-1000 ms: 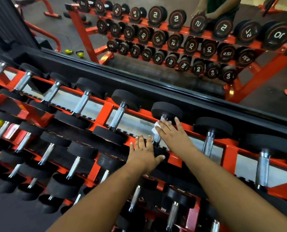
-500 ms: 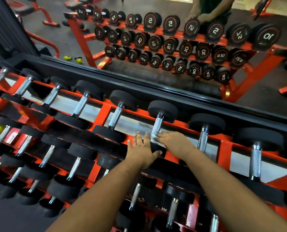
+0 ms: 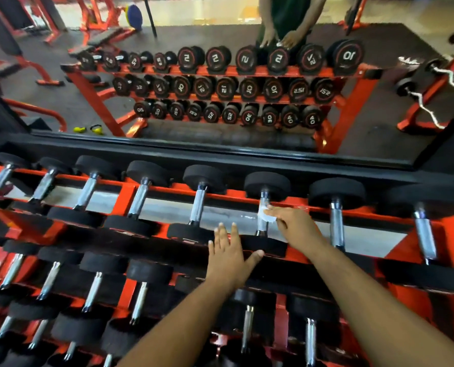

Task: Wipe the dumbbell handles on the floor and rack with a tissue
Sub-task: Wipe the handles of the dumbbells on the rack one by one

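Note:
An orange dumbbell rack (image 3: 247, 198) holds rows of black dumbbells with chrome handles. My right hand (image 3: 297, 229) pinches a white tissue (image 3: 267, 214) against the chrome handle (image 3: 262, 225) of a top-row dumbbell, right of centre. My left hand (image 3: 231, 256) lies flat with straight fingers on the near black head of that dumbbell (image 3: 268, 246) and its left neighbour. More handles stand on either side, such as one (image 3: 197, 207) to the left and one (image 3: 336, 226) to the right.
A wall mirror (image 3: 220, 102) behind the rack reflects the rack, numbered dumbbell ends and a person in green. Lower rack tiers (image 3: 96, 290) with more dumbbells fill the foreground. Curl bars (image 3: 432, 75) on a stand appear at the upper right.
My right hand with the tissue slid down the handle, then back up to its upper part. My left hand stayed on the dumbbell head. The camera tilted up, showing more mirror.

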Demonstrator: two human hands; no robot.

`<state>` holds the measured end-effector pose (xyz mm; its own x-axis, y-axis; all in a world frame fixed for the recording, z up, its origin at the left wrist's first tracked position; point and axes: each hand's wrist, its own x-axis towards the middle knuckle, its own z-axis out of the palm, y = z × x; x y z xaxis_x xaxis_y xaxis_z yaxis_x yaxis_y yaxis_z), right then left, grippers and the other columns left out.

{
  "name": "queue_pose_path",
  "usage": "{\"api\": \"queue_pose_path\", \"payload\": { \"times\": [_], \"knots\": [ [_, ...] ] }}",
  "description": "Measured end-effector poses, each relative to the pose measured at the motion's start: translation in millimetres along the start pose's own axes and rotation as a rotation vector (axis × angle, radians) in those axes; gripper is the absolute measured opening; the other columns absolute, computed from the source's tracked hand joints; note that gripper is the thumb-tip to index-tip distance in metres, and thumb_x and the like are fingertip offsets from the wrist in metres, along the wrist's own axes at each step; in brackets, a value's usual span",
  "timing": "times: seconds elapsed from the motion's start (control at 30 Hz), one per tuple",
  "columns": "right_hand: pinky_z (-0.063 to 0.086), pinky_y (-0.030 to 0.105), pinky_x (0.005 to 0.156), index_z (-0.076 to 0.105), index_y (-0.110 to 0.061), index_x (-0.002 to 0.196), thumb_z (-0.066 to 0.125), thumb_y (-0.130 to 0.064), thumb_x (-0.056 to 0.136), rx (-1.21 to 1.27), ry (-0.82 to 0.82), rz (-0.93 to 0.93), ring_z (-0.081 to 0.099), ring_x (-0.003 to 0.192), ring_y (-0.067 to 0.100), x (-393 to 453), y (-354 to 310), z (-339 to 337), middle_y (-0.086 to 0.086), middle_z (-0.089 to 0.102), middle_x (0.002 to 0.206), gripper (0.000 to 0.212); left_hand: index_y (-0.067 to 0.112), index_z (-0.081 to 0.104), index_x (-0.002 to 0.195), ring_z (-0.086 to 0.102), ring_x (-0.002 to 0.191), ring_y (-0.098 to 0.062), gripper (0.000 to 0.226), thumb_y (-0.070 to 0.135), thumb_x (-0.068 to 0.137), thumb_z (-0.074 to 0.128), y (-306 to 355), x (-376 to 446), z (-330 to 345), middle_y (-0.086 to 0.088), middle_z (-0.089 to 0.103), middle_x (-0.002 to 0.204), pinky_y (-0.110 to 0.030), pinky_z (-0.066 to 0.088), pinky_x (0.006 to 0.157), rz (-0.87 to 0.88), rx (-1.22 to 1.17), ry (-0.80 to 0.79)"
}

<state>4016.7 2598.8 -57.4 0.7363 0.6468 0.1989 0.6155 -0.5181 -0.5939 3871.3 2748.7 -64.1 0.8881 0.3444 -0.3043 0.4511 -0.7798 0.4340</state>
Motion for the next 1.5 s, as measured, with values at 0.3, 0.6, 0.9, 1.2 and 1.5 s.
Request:
{"api": "queue_pose_path", "payload": {
  "times": [0.3,0.6,0.9,1.2,1.5],
  "knots": [
    [0.044,0.034,0.111,0.067,-0.020,0.132,0.051,0.004,0.091,-0.002,-0.068,0.048,0.054,0.133,0.015,-14,12,19,-0.002,0.059,0.142,0.050,0.010,-0.006,0.161,-0.009,0.156,-0.030,0.108,0.070,0.091,0.052,44,16,21,-0.019,-0.009,0.167,-0.044,0.003,0.126,-0.102,-0.139,-0.036],
    [0.038,0.021,0.111,0.070,-0.020,0.126,0.053,0.006,0.092,0.265,0.091,0.351,0.056,0.128,0.009,-29,9,42,-0.004,0.066,0.133,0.046,0.009,-0.006,0.160,-0.008,0.154,-0.040,0.104,0.062,0.093,0.054,47,24,28,-0.029,-0.011,0.164,-0.048,0.004,0.126,-0.129,-0.112,-0.059],
    [0.035,0.015,0.108,0.065,-0.022,0.134,0.054,0.003,0.095,0.017,-0.107,0.115,0.051,0.134,0.010,-15,20,17,-0.004,0.058,0.143,0.047,0.010,-0.010,0.160,-0.009,0.154,-0.042,0.107,0.067,0.093,0.052,49,26,21,-0.030,-0.014,0.163,-0.049,0.004,0.126,-0.140,-0.063,-0.110],
    [0.021,0.038,0.124,0.051,-0.020,0.147,0.049,-0.004,0.096,-0.373,-0.454,-0.363,0.031,0.149,0.019,14,35,10,-0.001,0.038,0.158,0.053,0.012,-0.011,0.160,-0.007,0.154,-0.039,0.112,0.073,0.089,0.050,51,31,21,-0.029,-0.012,0.164,-0.047,0.005,0.126,-0.177,-0.020,-0.132],
    [0.010,0.054,0.124,0.025,-0.023,0.159,0.040,-0.008,0.097,-0.673,-0.517,-0.601,0.016,0.154,0.018,43,49,-7,-0.002,0.017,0.167,0.066,0.012,-0.009,0.160,-0.003,0.155,-0.037,0.114,0.077,0.087,0.049,51,32,18,-0.026,-0.009,0.165,-0.048,0.006,0.125,-0.211,0.021,-0.152]
  ]
}}
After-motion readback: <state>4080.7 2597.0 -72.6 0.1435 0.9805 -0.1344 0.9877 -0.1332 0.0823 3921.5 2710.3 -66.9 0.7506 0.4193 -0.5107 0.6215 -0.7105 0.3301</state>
